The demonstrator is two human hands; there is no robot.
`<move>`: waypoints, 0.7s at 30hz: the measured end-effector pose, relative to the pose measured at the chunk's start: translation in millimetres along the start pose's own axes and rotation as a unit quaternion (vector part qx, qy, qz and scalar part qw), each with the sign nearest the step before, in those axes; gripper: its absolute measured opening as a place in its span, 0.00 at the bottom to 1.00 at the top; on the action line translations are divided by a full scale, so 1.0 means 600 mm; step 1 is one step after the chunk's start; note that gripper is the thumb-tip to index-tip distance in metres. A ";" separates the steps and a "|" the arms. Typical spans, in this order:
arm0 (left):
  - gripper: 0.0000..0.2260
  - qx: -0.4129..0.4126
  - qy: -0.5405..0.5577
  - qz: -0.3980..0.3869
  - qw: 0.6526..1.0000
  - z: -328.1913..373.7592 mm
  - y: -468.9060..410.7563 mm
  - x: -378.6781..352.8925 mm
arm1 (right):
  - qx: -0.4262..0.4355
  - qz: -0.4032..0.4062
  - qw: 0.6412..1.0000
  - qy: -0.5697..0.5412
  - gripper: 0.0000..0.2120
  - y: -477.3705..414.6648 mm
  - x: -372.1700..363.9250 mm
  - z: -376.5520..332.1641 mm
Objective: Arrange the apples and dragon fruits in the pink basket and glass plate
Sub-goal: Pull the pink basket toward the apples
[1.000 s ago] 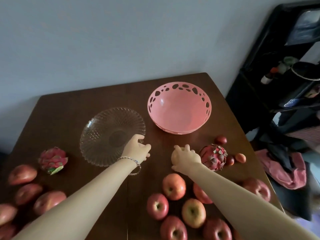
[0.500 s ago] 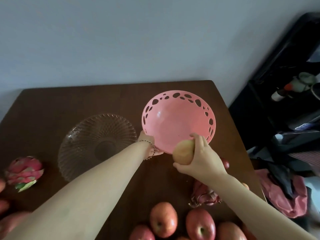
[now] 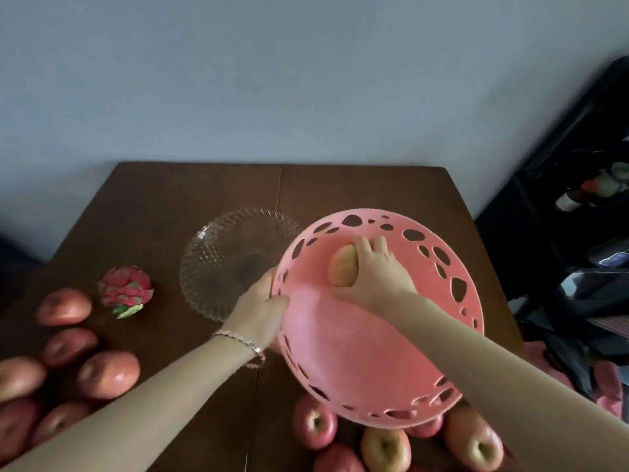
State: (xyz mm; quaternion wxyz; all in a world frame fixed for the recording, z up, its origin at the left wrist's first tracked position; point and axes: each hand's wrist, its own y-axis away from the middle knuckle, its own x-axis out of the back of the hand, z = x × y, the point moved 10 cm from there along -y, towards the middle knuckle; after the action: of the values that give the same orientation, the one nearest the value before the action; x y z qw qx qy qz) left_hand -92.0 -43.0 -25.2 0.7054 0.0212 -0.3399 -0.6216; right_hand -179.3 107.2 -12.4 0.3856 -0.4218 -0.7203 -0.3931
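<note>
The pink basket [image 3: 357, 352] is tilted toward me, and my left hand [image 3: 260, 310] grips its left rim. My right hand [image 3: 372, 272] reaches inside the basket and holds a yellowish apple [image 3: 342, 269] against the basket's far inner wall. The glass plate [image 3: 224, 257] lies flat to the left of the basket, partly behind its rim. One dragon fruit [image 3: 125, 290] sits left of the plate. Several red apples [image 3: 108, 374] lie at the left front, and more apples [image 3: 315, 426] lie under the basket's near edge.
The dark wooden table [image 3: 170, 199] ends at a grey wall behind. A black rack [image 3: 578, 199] with bottles stands to the right, with dark and pink cloth below it beside the table's right edge.
My right hand carried the apple from the table up and into the basket. My left hand moved from the glass plate to the basket's rim and pulled the basket closer, tilting it.
</note>
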 end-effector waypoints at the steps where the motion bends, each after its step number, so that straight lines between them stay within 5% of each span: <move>1: 0.18 0.007 0.004 0.003 1.000 -0.012 0.019 0.010 | 0.007 -0.012 1.000 0.008 0.37 0.007 -0.016 -0.016; 14: 0.13 0.168 0.191 0.085 0.963 -0.236 0.194 0.124 | 0.104 -0.173 0.979 0.041 0.45 0.110 -0.156 -0.199; 18: 0.11 0.177 0.204 0.124 0.955 -0.287 0.221 0.165 | 0.117 -0.006 0.992 -0.046 0.18 0.126 -0.048 -0.209; 21: 0.16 0.171 0.183 0.142 0.958 -0.320 0.233 0.190 | 0.035 0.196 0.963 -0.179 0.11 0.150 0.020 -0.131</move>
State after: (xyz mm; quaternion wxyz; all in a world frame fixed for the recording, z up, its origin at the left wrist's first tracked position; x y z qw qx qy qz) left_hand 125.2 -188.3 -58.0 0.8223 0.2068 -0.3059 -0.4330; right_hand -84.1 70.8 50.8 0.3340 -0.6045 -0.6943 -0.2021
